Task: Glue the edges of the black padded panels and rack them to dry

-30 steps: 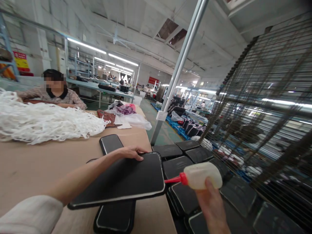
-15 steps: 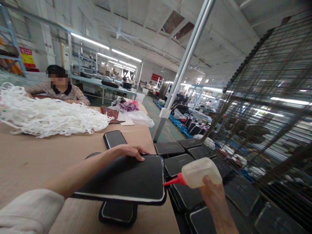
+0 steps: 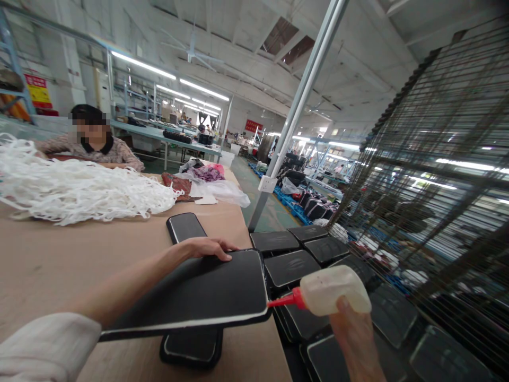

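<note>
My left hand (image 3: 207,248) grips the far edge of a large black panel (image 3: 199,292) with a white rim, held tilted just above the brown table (image 3: 59,260). My right hand (image 3: 353,334) is closed round a translucent glue bottle (image 3: 334,291) whose red nozzle (image 3: 283,301) touches the panel's right edge. A smaller black pad (image 3: 193,346) lies under the panel, and another black pad (image 3: 185,227) lies beyond my left hand.
Several black panels (image 3: 294,268) lie spread on racks to the right of the table. A dark wire rack (image 3: 437,185) rises at the right. A heap of white straps (image 3: 79,193) lies at the back left, a seated person (image 3: 93,143) behind it. A metal pole (image 3: 298,111) stands past the table.
The view shifted slightly. The panel's near edge has tipped lower and spread leftwards, while the bottle's nozzle has slid a little down the panel's right edge.
</note>
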A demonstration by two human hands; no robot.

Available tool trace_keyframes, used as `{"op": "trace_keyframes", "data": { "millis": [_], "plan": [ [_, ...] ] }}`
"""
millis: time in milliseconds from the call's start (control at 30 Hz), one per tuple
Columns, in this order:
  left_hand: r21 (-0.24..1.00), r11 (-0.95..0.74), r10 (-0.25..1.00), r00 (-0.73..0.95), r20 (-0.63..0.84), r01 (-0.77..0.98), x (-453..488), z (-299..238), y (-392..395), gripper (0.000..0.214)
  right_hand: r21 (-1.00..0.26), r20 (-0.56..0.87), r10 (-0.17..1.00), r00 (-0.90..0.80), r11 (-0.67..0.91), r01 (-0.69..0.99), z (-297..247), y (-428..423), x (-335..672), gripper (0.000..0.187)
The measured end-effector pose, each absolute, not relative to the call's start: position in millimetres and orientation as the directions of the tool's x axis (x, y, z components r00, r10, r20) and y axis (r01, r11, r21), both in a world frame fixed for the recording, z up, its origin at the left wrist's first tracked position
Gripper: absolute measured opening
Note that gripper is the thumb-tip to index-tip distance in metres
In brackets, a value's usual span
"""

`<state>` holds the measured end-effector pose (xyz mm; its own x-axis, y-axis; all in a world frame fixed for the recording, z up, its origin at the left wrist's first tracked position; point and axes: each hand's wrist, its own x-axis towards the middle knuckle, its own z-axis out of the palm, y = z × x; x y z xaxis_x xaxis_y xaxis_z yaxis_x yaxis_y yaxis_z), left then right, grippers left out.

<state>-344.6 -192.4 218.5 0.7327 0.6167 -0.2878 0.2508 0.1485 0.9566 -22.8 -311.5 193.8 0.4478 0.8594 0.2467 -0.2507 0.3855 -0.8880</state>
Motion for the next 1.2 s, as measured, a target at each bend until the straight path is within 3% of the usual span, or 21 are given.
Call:
{"op": "trace_keyframes", "data": {
  "millis": [433,667,833,1200],
  "plan": [
    [0.947,0.317,0.681,0.682,-0.268,0.056,-346.2,182.6,-196.9,0.056,-0.896,0.295,0.706,0.644,0.438,-0.070,177.6,-331.4,-35.1,0.052],
    [0.916,0.396,0.716,0.648,-0.260,-0.070,-337.6,160.1,-198.3,0.057,-0.903,0.354,0.556,0.752,0.412,0.120,167.1,-333.2,-40.0,0.051],
    [0.897,0.430,0.740,0.609,-0.286,-0.101,-332.2,155.4,-199.4,0.062,-0.901,0.252,0.606,0.755,0.432,-0.046,170.7,-335.2,-52.3,0.047],
    [0.884,0.450,0.781,0.535,-0.322,-0.125,-329.6,155.8,-196.8,0.055,-0.907,0.259,0.708,0.657,0.413,-0.087,180.0,-336.8,-76.1,0.050]
  ]
}}
